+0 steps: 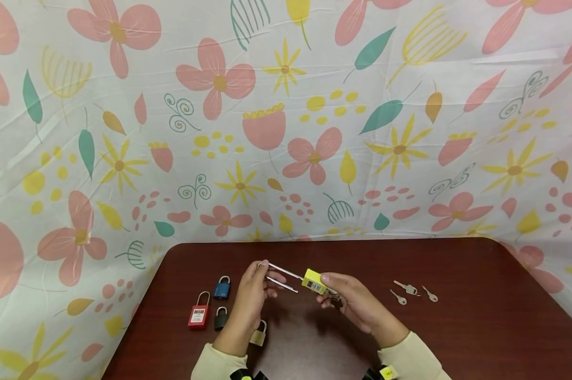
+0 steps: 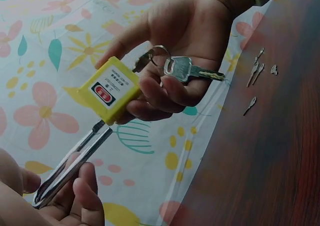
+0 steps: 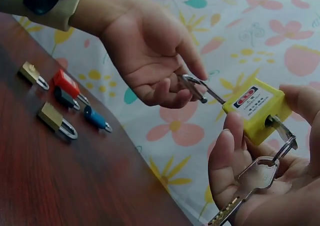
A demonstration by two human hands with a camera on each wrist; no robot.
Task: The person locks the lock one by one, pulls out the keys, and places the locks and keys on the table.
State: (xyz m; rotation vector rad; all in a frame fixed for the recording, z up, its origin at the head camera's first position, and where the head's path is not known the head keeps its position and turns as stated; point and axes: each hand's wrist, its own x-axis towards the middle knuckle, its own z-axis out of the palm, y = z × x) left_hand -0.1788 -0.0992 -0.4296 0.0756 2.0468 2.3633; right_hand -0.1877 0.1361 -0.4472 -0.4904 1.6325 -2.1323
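A yellow padlock with a white label is held up between both hands, over the dark table. Its long metal shackle is swung out, one leg in the body and the other leg's end free. At the bend, my left hand pinches the shackle between thumb and fingers. The yellow body is gripped by my right hand, thumb on one side and fingers on the other. One key sits in the keyhole; a ring joins it to a second key, which hangs against the right hand's fingers.
Left on the table stand a red padlock, a blue padlock, a black padlock and a brass padlock partly behind the left forearm. Loose keys lie at the right. A flowered cloth hangs behind.
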